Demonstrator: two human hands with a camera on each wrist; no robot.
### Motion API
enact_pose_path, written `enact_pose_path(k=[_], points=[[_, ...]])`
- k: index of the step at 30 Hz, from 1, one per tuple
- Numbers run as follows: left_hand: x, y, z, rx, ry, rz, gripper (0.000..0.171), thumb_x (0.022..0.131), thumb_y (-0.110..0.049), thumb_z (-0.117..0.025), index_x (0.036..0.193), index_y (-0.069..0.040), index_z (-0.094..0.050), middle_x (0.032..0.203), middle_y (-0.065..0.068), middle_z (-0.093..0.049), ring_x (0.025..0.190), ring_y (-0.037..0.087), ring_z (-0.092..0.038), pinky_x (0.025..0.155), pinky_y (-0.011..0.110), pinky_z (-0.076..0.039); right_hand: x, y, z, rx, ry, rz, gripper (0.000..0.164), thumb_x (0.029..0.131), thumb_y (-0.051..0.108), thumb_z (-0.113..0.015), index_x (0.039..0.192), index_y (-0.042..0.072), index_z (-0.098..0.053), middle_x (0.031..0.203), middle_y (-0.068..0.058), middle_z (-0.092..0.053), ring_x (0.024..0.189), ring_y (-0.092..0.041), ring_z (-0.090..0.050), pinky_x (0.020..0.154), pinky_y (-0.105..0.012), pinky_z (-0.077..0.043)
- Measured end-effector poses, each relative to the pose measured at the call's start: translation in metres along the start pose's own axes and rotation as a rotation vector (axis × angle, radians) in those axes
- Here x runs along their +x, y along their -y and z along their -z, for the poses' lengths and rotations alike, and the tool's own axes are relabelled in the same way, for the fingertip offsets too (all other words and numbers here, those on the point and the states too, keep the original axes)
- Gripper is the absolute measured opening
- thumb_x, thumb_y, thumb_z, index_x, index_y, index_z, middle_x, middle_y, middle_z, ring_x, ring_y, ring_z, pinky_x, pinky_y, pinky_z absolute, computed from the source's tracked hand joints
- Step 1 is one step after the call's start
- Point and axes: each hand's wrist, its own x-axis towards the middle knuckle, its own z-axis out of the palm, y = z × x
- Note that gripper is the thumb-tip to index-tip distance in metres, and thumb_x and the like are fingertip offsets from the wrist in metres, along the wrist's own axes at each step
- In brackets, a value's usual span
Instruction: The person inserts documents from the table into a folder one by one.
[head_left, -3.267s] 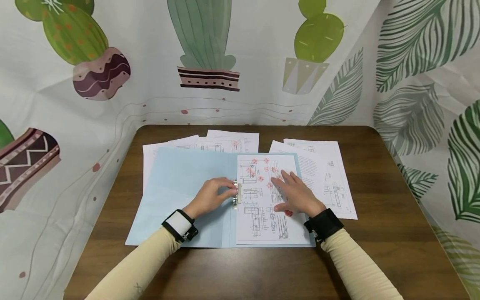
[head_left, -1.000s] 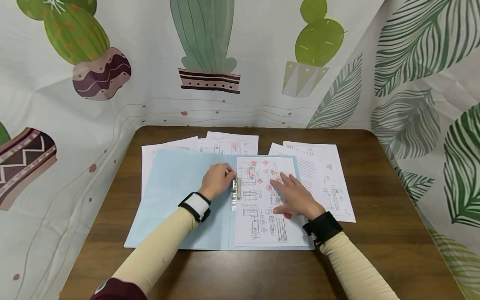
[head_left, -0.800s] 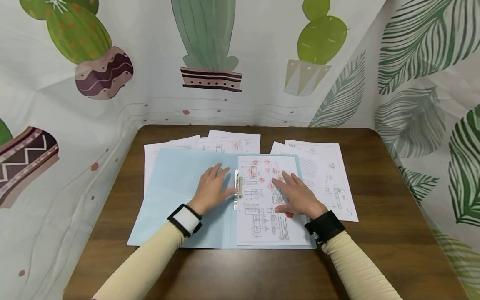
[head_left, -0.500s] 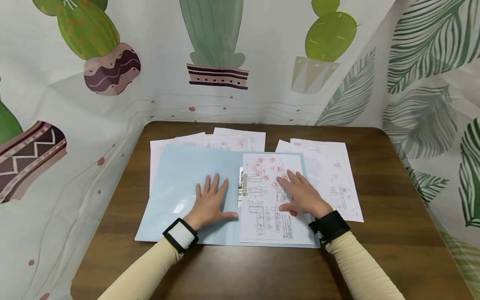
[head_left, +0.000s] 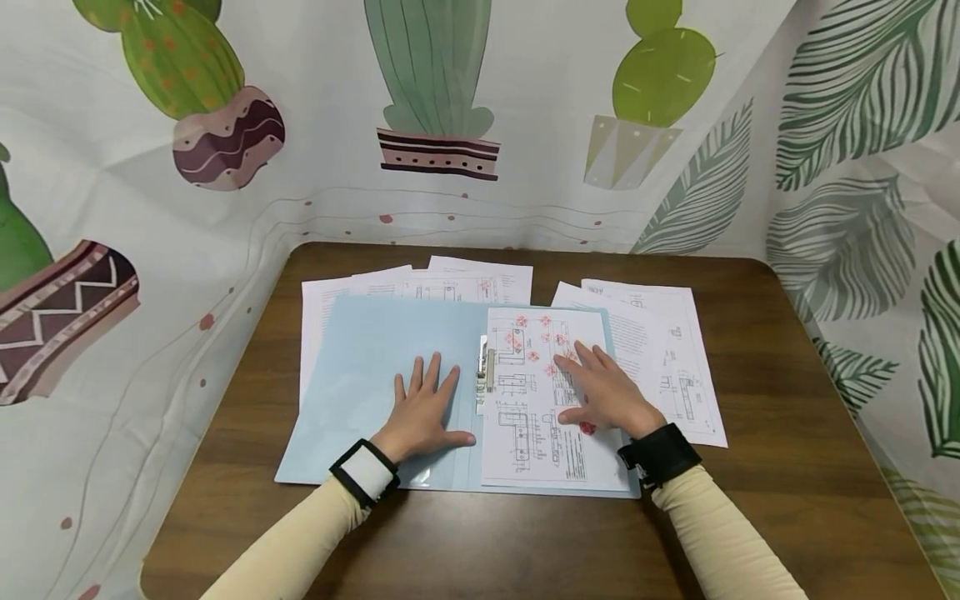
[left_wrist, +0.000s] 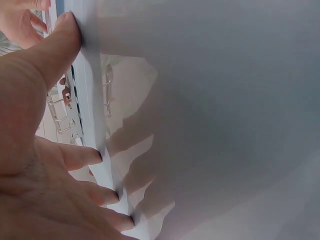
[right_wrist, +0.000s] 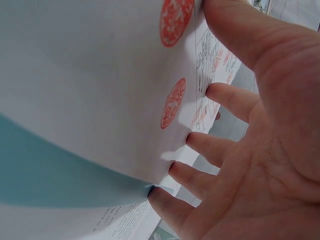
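Note:
A light blue folder lies spread flat on the table, with a metal clip near its fold. On its right side is a white drawing sheet with red stamps. My left hand rests on the folder's left cover, fingers spread, thumb pointing toward the fold. In the left wrist view its fingertips touch the glossy blue cover. My right hand lies on the drawing sheet with fingers straight and apart. The right wrist view shows its fingertips on the paper beside red stamps, one at the folder's edge.
Several printed sheets stick out behind the folder at the back left. More sheets lie to its right, partly under it. The brown wooden table meets a cactus-patterned cloth at the back.
My left hand has left the metal clip, moved down and left, and spread flat on the blue cover. My right hand stays on the sheet. The view has shifted slightly.

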Motion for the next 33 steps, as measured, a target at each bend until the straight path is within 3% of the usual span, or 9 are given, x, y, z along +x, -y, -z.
enact_pose_path(k=[9,14,20,24,28,33], points=[[-0.004,-0.004,-0.001,-0.003,-0.007,-0.001,0.116,0.072,-0.064,-0.085,0.16,-0.006,-0.035,0.168,0.027,-0.01,0.153,0.052,-0.001,0.113,0.077,-0.006,-0.004,-0.003,0.005,0.019,0.015,-0.004,0.096,0.075,0.04,-0.092,0.156,0.015,-0.046,0.166,-0.024,-0.024,0.15,-0.052,-0.02,0.113,-0.067,-0.029],[-0.006,-0.004,-0.002,-0.015,-0.013,0.005,0.116,0.072,-0.063,-0.086,0.159,-0.005,-0.036,0.168,0.027,-0.011,0.153,0.052,-0.002,0.112,0.079,-0.006,-0.007,-0.004,0.008,-0.005,-0.063,0.036,0.094,0.072,0.04,-0.094,0.152,0.016,-0.052,0.163,-0.025,-0.031,0.144,-0.053,-0.029,0.109,-0.068,-0.033],[-0.008,-0.004,-0.001,-0.027,-0.017,0.02,0.115,0.072,-0.06,-0.087,0.159,-0.004,-0.037,0.168,0.027,-0.011,0.153,0.053,-0.002,0.112,0.079,-0.006,-0.005,-0.012,0.018,-0.002,-0.147,0.093,0.099,0.071,0.042,-0.094,0.155,0.019,-0.047,0.164,-0.025,-0.028,0.145,-0.055,-0.026,0.111,-0.071,-0.028],[-0.009,-0.004,-0.001,-0.03,-0.026,0.012,0.115,0.072,-0.06,-0.088,0.158,-0.004,-0.038,0.168,0.028,-0.013,0.153,0.053,-0.004,0.112,0.079,-0.007,-0.003,-0.038,0.045,0.039,-0.23,0.054,0.103,0.077,0.037,-0.092,0.161,0.02,-0.035,0.168,-0.025,-0.015,0.15,-0.054,-0.017,0.113,-0.072,-0.022],[-0.01,-0.005,0.0,-0.043,-0.035,-0.002,0.114,0.072,-0.059,-0.088,0.157,-0.002,-0.039,0.167,0.029,-0.015,0.152,0.054,-0.006,0.111,0.079,-0.008,-0.004,-0.074,0.077,0.096,-0.32,-0.045,0.105,0.084,0.033,-0.087,0.165,0.018,-0.021,0.169,-0.026,-0.002,0.152,-0.054,-0.005,0.11,-0.078,-0.019],[-0.011,-0.004,0.002,-0.04,-0.042,-0.004,0.115,0.071,-0.059,-0.088,0.157,-0.002,-0.039,0.167,0.029,-0.016,0.152,0.054,-0.007,0.111,0.08,-0.009,-0.005,-0.111,0.1,0.163,-0.331,-0.179,0.103,0.094,0.036,-0.077,0.166,0.011,-0.007,0.168,-0.03,0.002,0.153,-0.052,0.001,0.109,-0.079,-0.019]])
